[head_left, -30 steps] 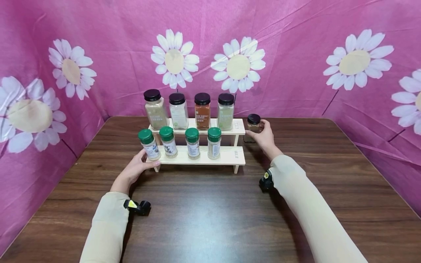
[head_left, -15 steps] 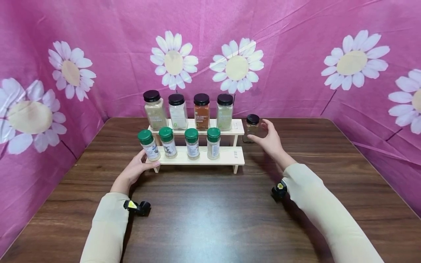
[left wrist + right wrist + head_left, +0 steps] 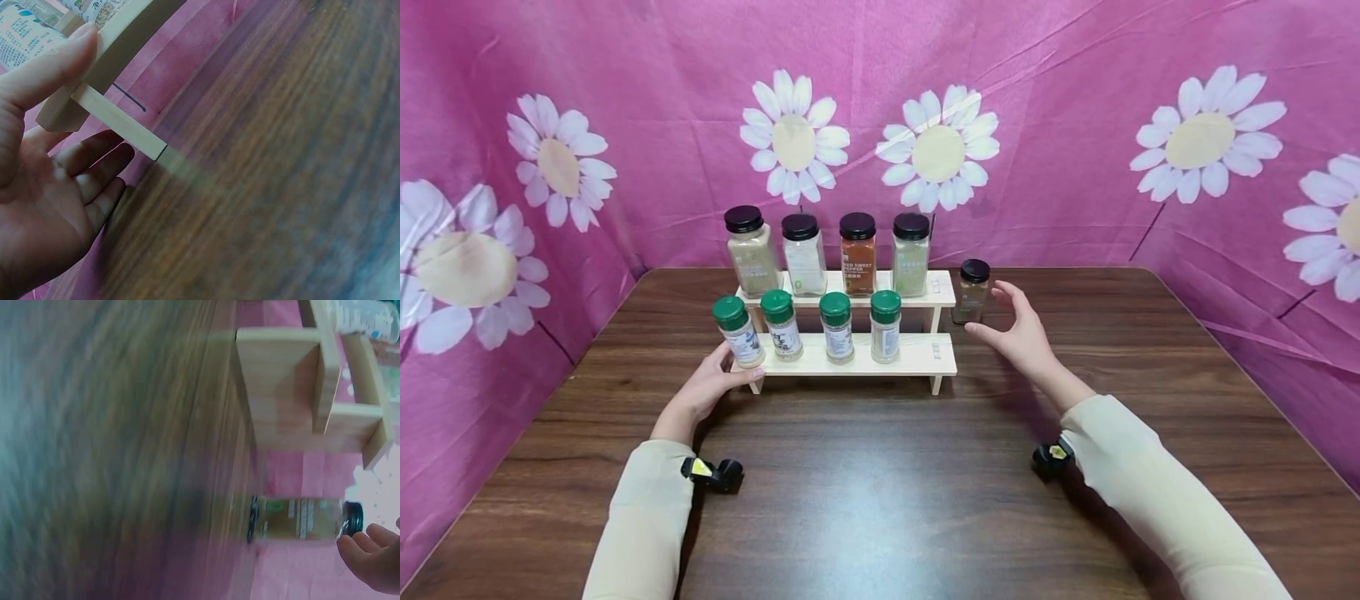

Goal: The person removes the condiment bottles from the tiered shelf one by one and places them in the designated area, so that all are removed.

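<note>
the left hand (image 3: 703, 385) grips the wooden spice rack (image 3: 916, 353) by its left end, so a jolt could topple the green-capped shakers (image 3: 838, 340), while the empty right hand (image 3: 1024, 335), fingers parted, might bump the lone black-lidded jar (image 3: 972, 302) standing just beside it.

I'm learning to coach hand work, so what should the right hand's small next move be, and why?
Probably draw the right hand back from the jar beside the wooden rack. That jar stands upright on the table, and the hand's fingers are spread without gripping it, so backing off would likely lower the risk of a knock.
</note>
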{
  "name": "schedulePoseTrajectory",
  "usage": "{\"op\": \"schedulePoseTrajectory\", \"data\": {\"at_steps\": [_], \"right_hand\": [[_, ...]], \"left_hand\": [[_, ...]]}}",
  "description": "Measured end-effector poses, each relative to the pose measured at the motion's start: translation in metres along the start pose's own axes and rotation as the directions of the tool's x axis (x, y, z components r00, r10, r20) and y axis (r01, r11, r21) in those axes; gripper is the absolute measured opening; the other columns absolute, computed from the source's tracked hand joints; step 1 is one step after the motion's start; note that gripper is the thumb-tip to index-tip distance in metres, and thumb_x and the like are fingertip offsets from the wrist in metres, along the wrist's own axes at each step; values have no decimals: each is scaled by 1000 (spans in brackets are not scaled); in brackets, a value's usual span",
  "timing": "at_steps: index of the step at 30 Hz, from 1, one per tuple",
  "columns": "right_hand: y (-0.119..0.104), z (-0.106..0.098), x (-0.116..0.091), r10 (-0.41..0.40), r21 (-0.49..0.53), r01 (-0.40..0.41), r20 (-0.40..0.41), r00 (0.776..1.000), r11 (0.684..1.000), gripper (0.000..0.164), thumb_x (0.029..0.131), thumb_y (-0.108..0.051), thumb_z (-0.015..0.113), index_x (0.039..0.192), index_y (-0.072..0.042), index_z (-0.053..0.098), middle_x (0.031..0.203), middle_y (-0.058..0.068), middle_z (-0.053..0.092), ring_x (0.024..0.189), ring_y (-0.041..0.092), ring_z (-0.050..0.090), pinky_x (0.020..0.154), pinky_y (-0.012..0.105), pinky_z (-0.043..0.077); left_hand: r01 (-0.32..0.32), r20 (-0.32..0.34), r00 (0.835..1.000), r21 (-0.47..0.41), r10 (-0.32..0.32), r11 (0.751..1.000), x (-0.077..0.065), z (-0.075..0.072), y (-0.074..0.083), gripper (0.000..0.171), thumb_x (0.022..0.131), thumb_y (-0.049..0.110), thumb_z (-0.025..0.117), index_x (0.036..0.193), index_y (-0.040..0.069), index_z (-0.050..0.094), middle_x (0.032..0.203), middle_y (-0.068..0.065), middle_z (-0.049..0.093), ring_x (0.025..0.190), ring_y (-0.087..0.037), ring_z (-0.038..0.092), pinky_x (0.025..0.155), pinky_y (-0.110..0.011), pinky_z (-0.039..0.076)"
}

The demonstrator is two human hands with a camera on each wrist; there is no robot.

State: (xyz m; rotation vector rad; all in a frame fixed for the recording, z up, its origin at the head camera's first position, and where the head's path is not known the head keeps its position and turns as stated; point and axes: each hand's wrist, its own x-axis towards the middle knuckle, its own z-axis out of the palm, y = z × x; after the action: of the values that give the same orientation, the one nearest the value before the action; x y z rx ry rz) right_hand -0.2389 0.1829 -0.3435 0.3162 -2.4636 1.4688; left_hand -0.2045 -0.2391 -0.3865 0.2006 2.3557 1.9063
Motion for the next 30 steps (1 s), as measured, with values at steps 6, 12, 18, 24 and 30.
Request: {"op": "schedulePoseTrajectory", "data": {"at_steps": [6,12,18,24,30], "right_hand": [[-9,7,-8,-61,67,59,29,998,996,69,71,-10,70,127,1,33,124,22,39,113,31,34,90,45,29],[-31,15,-17,-95,128,89,42,995,988,61,71,1,67,122,7,35,122,27,38,113,36,34,89,47,30],[-43,32,-21,-95,180,86,42,995,980,57,72,2,66,120,11,37,120,28,39,108,40,37,87,48,31],[-38,38,-15,-36,232,47,-50,998,971,52,73,-3,66,118,8,42,118,22,44,107,35,40,90,43,30],[-58,36,-20,-24,278,33,-36,999,960,50,74,3,64,117,12,41,119,26,42,107,35,40,90,45,29]], "left_hand": [[3,-1,1000,6,-3,1000,0,0,0,66,77,6,63,131,-1,25,128,-22,31,118,-28,23,97,-43,14],[1,0,1000,9,-1,1000,0,0,0,67,77,6,63,131,-1,25,129,-22,31,118,-28,23,97,-43,14],[3,-3,1000,15,-3,1000,0,-1,0,67,77,6,63,131,-2,25,129,-22,30,118,-29,22,97,-43,14],[12,1,1000,23,-12,1000,0,0,1,68,77,7,63,132,-1,24,130,-22,30,119,-29,22,97,-43,14],[16,-2,1000,23,-16,1000,0,0,2,69,77,8,64,132,-1,24,129,-22,30,118,-29,22,97,-43,14]]}}
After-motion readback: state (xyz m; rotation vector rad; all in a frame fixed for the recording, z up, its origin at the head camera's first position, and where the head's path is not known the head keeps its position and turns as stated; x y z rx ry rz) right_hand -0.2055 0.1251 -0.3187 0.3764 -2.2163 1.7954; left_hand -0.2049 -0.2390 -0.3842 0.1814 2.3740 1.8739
